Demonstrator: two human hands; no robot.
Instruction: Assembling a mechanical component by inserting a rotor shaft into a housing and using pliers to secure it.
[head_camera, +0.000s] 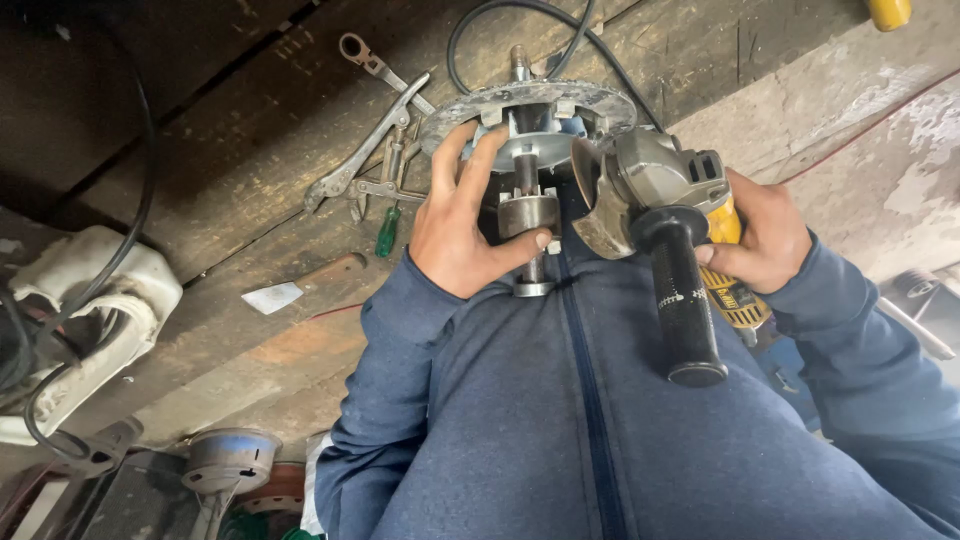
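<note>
The left hand (462, 225) clamps around a steel shaft assembly (528, 215), thumb on its collar, steadying it against the lap below the round flange plate (530, 105). The right hand (762, 235) grips the body of a yellow angle grinder (665, 190), its disc (590, 195) just beside the shaft. Grinding looks about to begin; the disc needs a steady, light approach. Locking pliers (365, 160) lie on the floor nearby.

Single head-mounted view, looking steeply down and close along the wearer's blue-sleeved torso. The hands (470, 225) fill the frame's upper centre; the wooden floor (220, 130) occupies the upper left, with concrete at upper right.
</note>
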